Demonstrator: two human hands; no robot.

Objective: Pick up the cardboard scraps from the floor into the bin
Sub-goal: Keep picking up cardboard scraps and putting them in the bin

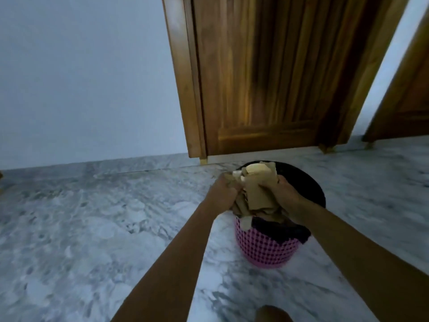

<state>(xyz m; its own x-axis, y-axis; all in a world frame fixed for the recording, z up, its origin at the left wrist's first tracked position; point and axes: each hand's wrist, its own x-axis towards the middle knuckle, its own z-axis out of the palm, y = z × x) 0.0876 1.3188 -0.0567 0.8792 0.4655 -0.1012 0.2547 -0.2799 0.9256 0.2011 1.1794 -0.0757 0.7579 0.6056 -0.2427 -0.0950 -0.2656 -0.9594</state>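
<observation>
Right now your left hand (222,191) and right hand (287,196) press in from either side on one bundle of cardboard scraps (255,194), fingers (282,182) curled into it. The bundle hangs above the near side of the bin (264,249), a pink mesh basket with a black liner (301,182). The step, as I judge it, is the drop. Carry the bundle a little farther forward so it sits over the middle of the opening, lower it close to the rim, and only then spread both hands together. A loose piece already dangles at the bottom of the bundle, against the pink wall, and could slip outside if you let go from where you are. The liner looks slack on the near side, so aim past that fold. As for what you cannot read: a rounded shape (271,313) at the bottom edge is cut off, perhaps a knee. The bundle and your hands hide most of the bin's inside, so how full it is cannot be told. The marble floor (92,217) is smeared, and small scraps there would be hard to spot. Beyond it, the wooden door (255,77) is blurred too.
</observation>
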